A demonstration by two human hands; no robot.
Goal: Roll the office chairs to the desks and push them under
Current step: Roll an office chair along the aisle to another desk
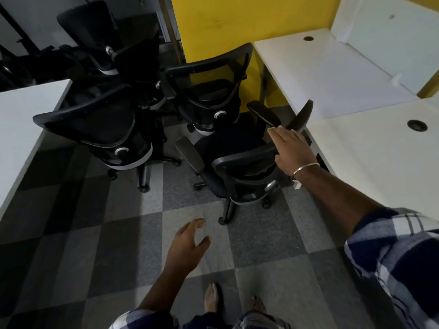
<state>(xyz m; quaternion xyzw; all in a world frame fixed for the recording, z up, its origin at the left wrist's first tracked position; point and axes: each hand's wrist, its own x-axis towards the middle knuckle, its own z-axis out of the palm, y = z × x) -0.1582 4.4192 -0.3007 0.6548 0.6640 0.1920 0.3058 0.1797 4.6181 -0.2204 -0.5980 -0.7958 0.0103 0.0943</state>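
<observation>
The right hand rests on the top rail of the nearest office chair, fingers laid over the curved black frame of its backrest with the palm down; whether the fingers curl fully around the rail cannot be told from this angle. A thin metal bangle circles that wrist, and a checked blue-and-white sleeve is rolled up the forearm. The left hand hangs free over the floor, fingers loosely spread and slightly curled, holding nothing and well apart from any chair. The held chair stands on the grey checkered carpet tiles just beside the corner of the near white desk on the right, its backrest turned toward the person and its armrests pointing away; it is not under the desk. Beyond it a second chair stands against the yellow wall, near the edge of the far white desk, which has a round cable hole in its top. A third chair sits to the left, close to another white desk at the left edge. Further chairs crowd the dim back corner. Two bare feet show at the bottom of the view.
</observation>
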